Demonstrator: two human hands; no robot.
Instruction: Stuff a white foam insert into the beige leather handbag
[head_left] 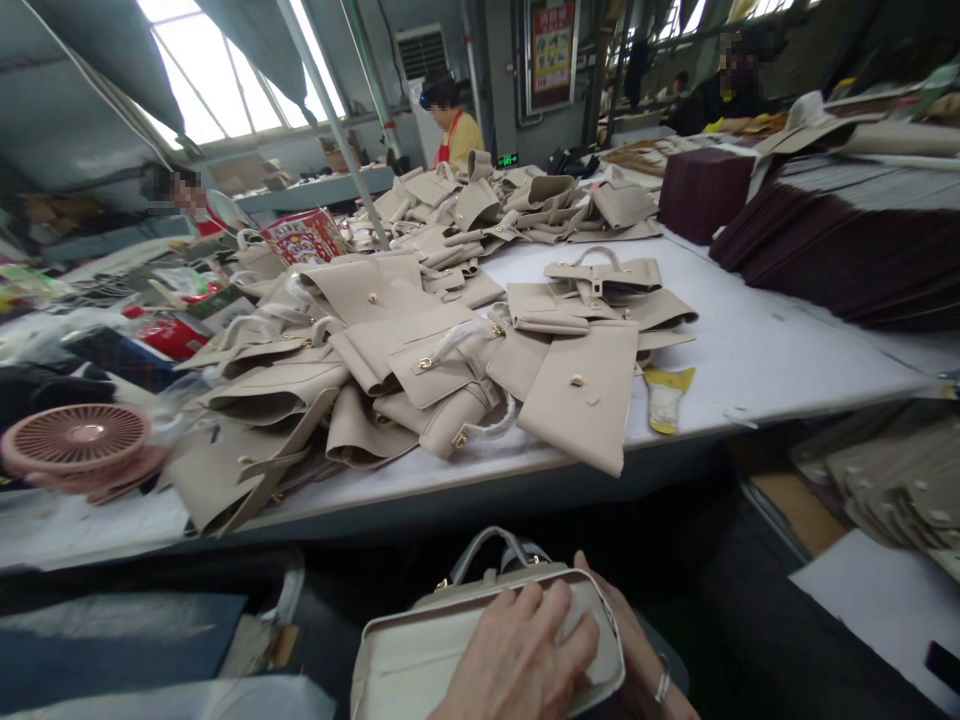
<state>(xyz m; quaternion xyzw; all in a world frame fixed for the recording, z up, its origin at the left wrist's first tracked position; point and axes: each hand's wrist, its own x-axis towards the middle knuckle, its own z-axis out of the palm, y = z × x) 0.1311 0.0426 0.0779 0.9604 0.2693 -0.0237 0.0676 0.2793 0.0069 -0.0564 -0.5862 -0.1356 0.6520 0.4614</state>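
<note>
A beige handbag is tipped toward me at the bottom of the view, its pale flat rectangular side facing up. Its looped handle and gold fittings show at the far edge. My left hand lies over that pale side, fingers slightly bent and apart, pressing on it. Around the bag's right end is my right hand, with a bracelet at the wrist; most of its fingers are hidden behind the bag. The bag's underside is out of sight.
Ahead, a white worktable carries piled beige bag pieces, a pink fan, a yellow-and-white tube and stacked dark red panels. Dark bins flank me, with grey-beige pieces at right. Several people work beyond.
</note>
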